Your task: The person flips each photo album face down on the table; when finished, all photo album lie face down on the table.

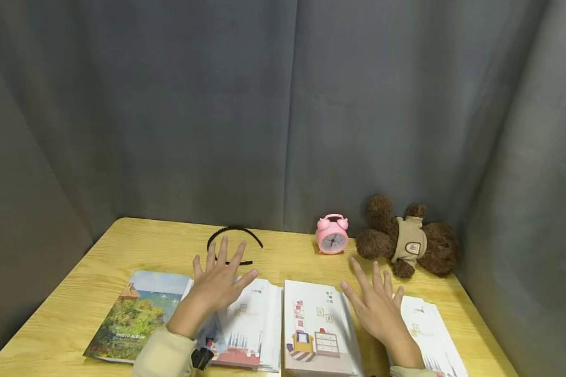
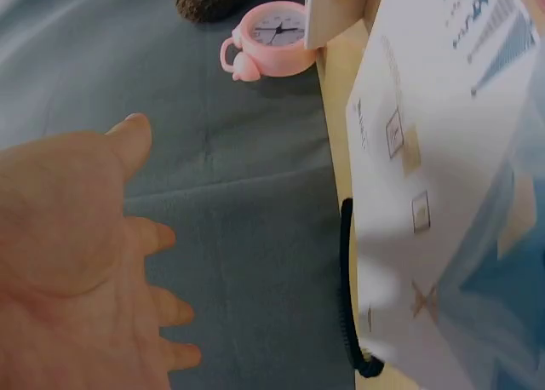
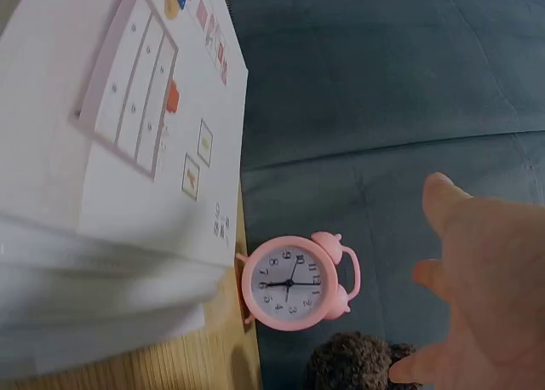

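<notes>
My left hand (image 1: 217,285) hovers with spread, straight fingers over a white album with a printed room scene (image 1: 242,340). Left of that album, partly behind my forearm, lies a photo album with a painted seaside cover (image 1: 143,314). Fingers spread, my right hand (image 1: 377,309) hovers between a thick white album with a yellow armchair and drawers (image 1: 313,314) and another white album (image 1: 426,332) at the right, partly covered by my wrist. Both wrist views show the palms with nothing held: the left hand (image 2: 68,262) and the right hand (image 3: 498,288).
Behind the albums lies a black headband (image 1: 233,228). A pink alarm clock (image 1: 332,238) stands at the back of the wooden table (image 1: 283,246). To its right a brown teddy bear (image 1: 409,243) in a beige shirt lies sideways. Grey curtains (image 1: 207,115) surround the table.
</notes>
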Demonstrator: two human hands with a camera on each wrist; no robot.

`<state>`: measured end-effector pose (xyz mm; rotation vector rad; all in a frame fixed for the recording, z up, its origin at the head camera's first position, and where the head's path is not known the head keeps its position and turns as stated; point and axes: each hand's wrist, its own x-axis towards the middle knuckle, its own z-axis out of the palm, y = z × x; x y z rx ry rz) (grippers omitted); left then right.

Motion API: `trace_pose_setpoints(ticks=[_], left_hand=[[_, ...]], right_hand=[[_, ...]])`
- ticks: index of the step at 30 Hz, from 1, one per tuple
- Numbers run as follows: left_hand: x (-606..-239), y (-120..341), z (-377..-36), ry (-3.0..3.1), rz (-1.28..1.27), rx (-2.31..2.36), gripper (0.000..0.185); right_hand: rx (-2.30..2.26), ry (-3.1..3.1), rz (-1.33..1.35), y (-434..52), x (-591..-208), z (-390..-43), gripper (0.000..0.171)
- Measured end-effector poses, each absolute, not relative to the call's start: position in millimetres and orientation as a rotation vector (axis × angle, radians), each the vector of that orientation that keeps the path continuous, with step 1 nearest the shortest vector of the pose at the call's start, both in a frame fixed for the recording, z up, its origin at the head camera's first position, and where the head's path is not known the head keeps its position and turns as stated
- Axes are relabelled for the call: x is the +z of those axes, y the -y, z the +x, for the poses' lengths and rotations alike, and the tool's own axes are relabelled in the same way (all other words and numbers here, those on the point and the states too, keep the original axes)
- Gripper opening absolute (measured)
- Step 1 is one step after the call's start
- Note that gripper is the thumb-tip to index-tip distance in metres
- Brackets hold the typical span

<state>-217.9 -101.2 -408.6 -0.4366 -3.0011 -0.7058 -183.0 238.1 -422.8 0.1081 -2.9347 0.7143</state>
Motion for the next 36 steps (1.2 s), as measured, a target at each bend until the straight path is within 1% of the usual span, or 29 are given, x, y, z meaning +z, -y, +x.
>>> trace_pose_setpoints(ticks=[6, 10, 12, 15, 19, 24, 28, 31, 36], left_hand=[[-403.6, 81.3, -220.1, 2.967, -0.506, -0.685, 0.077], [-407.4, 56.8, -214.9, 2.939, -0.557, -0.728, 0.079], [-414.7, 38.8, -208.3, 2.940, -0.606, -0.770, 0.082], [-429.1, 5.7, -193.7, 2.965, -0.727, -0.826, 0.086], [-442.6, -44.2, -174.4, 2.972, -0.949, -0.902, 0.090], [-448.2, -96.8, -159.1, 3.012, -1.160, -0.952, 0.095], [-455.7, -131.5, -153.3, 3.097, -1.268, -0.842, 0.101], [-462.6, -155.2, -150.3, 3.191, -1.231, -0.665, 0.108], [-470.1, -181.6, -147.8, 3.293, -0.977, -0.570, 0.115]], right_hand=[[0.756, 2.933, 0.089, -254.3, -415.1, -175.8, 0.069], [0.863, 2.907, 0.174, -268.3, -417.2, -167.1, 0.065], [0.907, 2.894, 0.228, -274.9, -421.3, -160.6, 0.066], [0.911, 2.913, 0.253, -288.8, -428.8, -147.0, 0.076], [0.822, 2.971, 0.243, -325.3, -440.2, -123.2, 0.095], [0.739, 3.005, 0.225, -374.4, -462.6, -101.4, 0.103], [0.792, 3.053, 0.243, -392.6, -481.6, -95.8, 0.108], [0.829, 3.102, 0.219, -395.3, -490.6, -95.1, 0.111], [0.757, 3.115, 0.119, -394.1, -494.4, -95.2, 0.108]])
